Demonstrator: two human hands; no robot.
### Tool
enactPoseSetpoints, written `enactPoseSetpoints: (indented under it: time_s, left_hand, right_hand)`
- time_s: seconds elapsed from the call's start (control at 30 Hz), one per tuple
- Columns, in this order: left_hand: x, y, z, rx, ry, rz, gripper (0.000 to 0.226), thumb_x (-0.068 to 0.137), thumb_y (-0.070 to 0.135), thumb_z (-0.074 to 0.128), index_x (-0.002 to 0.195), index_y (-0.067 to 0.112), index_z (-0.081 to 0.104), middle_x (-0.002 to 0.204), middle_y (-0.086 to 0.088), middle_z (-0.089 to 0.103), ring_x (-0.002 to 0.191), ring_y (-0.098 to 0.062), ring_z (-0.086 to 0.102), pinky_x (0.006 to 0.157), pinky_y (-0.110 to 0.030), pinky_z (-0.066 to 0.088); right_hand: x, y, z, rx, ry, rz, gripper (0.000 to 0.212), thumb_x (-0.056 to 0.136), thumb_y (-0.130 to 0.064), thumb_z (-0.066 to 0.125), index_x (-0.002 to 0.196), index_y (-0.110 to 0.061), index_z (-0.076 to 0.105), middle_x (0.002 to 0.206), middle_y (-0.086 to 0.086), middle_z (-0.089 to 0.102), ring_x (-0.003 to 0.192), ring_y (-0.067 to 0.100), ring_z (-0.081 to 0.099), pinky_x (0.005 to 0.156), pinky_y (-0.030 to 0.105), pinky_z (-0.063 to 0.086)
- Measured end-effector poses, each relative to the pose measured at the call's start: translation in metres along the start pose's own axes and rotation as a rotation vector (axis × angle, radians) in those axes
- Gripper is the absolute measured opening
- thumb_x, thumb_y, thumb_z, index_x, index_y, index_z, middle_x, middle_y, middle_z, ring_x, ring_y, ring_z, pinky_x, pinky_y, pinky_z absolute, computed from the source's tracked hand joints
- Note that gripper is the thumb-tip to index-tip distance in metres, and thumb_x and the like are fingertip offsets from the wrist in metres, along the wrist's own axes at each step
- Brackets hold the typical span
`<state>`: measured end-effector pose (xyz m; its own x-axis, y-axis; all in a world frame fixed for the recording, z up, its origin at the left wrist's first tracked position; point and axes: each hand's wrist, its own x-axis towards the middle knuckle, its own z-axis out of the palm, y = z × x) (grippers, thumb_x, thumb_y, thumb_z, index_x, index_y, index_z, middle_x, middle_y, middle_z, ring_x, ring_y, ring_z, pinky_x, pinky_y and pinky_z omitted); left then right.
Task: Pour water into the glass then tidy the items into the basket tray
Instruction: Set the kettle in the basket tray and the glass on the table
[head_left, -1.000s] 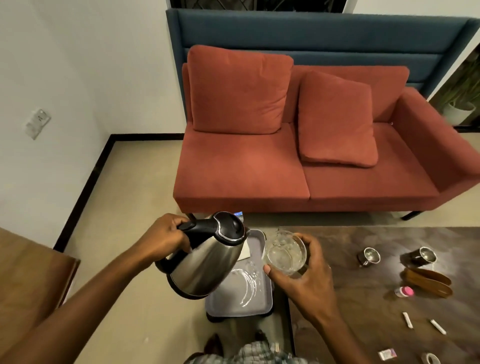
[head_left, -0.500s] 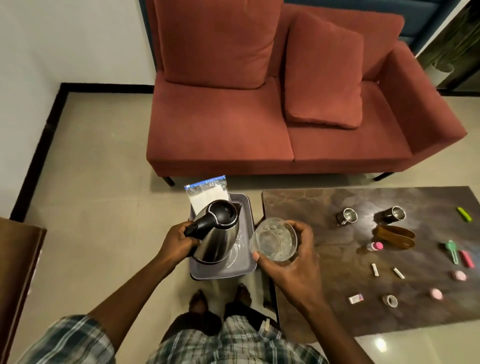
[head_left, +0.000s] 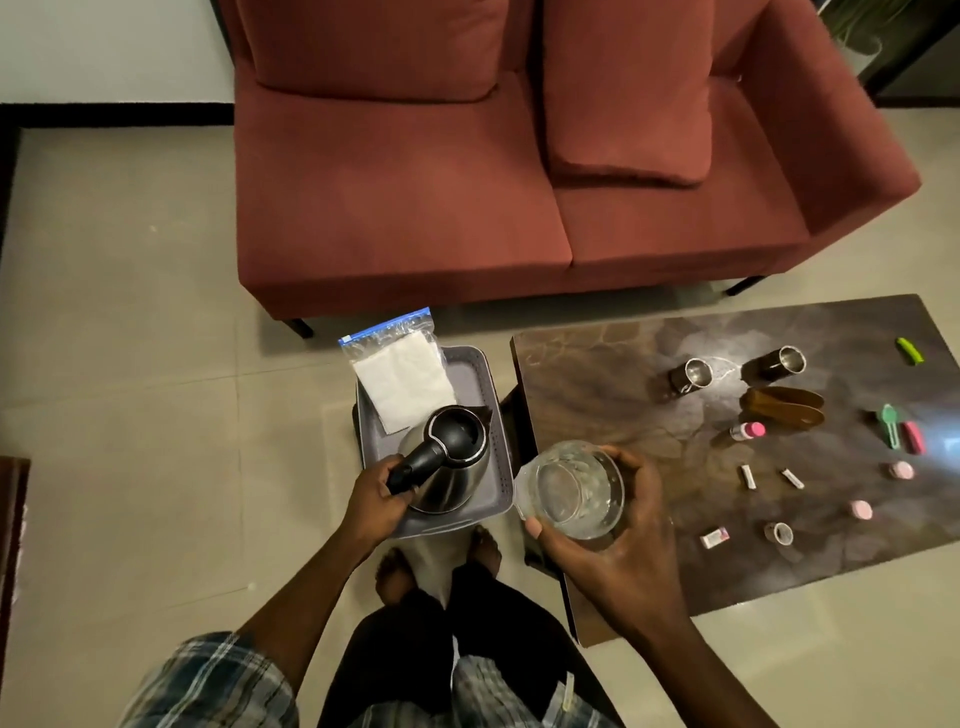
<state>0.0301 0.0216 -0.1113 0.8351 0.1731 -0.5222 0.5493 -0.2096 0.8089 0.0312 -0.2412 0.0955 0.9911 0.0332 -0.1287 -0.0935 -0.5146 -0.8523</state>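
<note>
A steel kettle (head_left: 451, 467) with a black lid stands upright in the grey basket tray (head_left: 496, 415), at its near end. My left hand (head_left: 375, 501) grips the kettle's black handle. A clear glass (head_left: 574, 491) with water in it is held by my right hand (head_left: 618, 530) just over the left edge of the dark table (head_left: 613, 384), to the right of the tray. A zip bag with white paper (head_left: 402, 374) leans over the tray's far end.
On the table lie two steel cups (head_left: 691, 375), a brown case (head_left: 784, 406), a small pink-capped bottle (head_left: 745, 432), sachets (head_left: 747, 475), a tape roll (head_left: 777, 532) and several small coloured items. A red sofa (head_left: 415, 208) stands behind. My bare feet (head_left: 397, 571) are below the tray.
The kettle went from tilted over the glass to upright and down into the tray. The glass stayed in my right hand. The view tipped downward.
</note>
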Motion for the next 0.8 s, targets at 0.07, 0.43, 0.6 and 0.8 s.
enactPoseSetpoints:
  time_s: [0.07, 0.43, 0.6, 0.8]
  left_hand:
    - [0.005, -0.008, 0.003, 0.015, -0.024, 0.027, 0.032, 0.078, -0.005, 0.071, 0.104, 0.015, 0.069, 0.095, -0.011, 0.072, 0.087, -0.013, 0.066, 0.074, -0.017, 0.048]
    - [0.007, -0.038, -0.004, 0.136, -0.032, 0.015, 0.040, 0.083, -0.017, 0.070, 0.104, 0.016, 0.064, 0.094, -0.005, 0.069, 0.088, -0.014, 0.064, 0.073, -0.007, 0.044]
    - [0.002, -0.039, -0.011, 0.231, -0.103, -0.091, 0.037, 0.077, -0.014, 0.067, 0.105, 0.011, 0.064, 0.103, -0.016, 0.068, 0.100, -0.036, 0.065, 0.072, -0.027, 0.046]
    - [-0.034, 0.014, -0.012, 0.265, 0.114, 0.088, 0.058, 0.078, -0.009, 0.074, 0.130, 0.011, 0.058, 0.125, -0.003, 0.049, 0.115, -0.015, 0.050, 0.091, -0.010, 0.037]
  right_hand:
    - [-0.001, 0.003, 0.004, 0.017, 0.008, 0.011, 0.086, 0.059, -0.025, 0.104, 0.130, -0.027, 0.054, 0.123, -0.026, 0.064, 0.117, 0.000, 0.066, 0.089, 0.008, 0.051]
    - [-0.005, 0.002, 0.014, 0.038, 0.041, 0.016, 0.087, 0.059, -0.019, 0.104, 0.130, -0.021, 0.054, 0.121, -0.030, 0.064, 0.115, -0.003, 0.066, 0.086, 0.006, 0.051]
    - [-0.010, -0.006, 0.009, 0.055, 0.058, 0.005, 0.086, 0.061, -0.026, 0.103, 0.130, -0.024, 0.052, 0.122, -0.028, 0.065, 0.115, 0.000, 0.067, 0.090, 0.011, 0.052]
    - [-0.022, -0.015, -0.002, 0.073, 0.095, -0.008, 0.085, 0.063, -0.028, 0.103, 0.130, -0.027, 0.051, 0.119, -0.022, 0.068, 0.113, 0.004, 0.069, 0.092, 0.015, 0.054]
